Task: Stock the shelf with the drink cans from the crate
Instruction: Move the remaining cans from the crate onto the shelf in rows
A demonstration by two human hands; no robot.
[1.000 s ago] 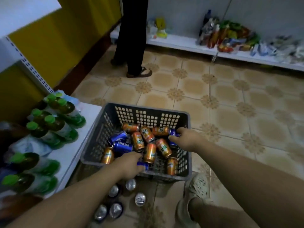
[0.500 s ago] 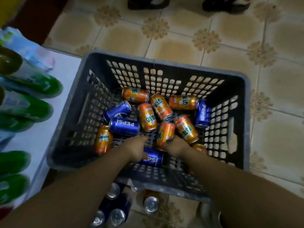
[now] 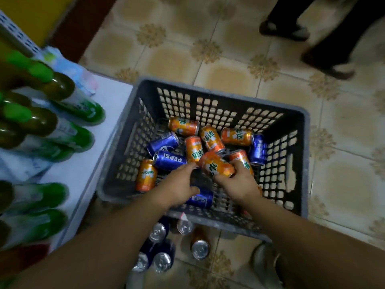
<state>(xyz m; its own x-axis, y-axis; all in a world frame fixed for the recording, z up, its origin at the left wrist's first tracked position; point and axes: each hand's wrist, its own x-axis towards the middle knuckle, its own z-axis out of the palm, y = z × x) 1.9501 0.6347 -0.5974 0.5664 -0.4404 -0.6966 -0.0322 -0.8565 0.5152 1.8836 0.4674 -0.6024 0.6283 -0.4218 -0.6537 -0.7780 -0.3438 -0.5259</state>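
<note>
crate [image 3: 300, 155] open above; green bottles [image 3: 68, 122] crowd the shelf [image 3: 83, 170].

Crate on the floor, just right of the shelf.
The crate [image 3: 304, 163] sits on the floor [image 3: 229, 49] beside the shelf [image 3: 87, 163], which carries bottles [image 3: 62, 130]. Cans [image 3: 210, 140] lie loose in it, mostly toward the far wall. The right hand [image 3: 239, 184] holds a can [image 3: 216, 166] above them; the left hand [image 3: 179, 184] is just left. Upright cans [image 3: 158, 232] stand before the crate; a person's feet [image 3: 283, 30] are behind, right.
</note>
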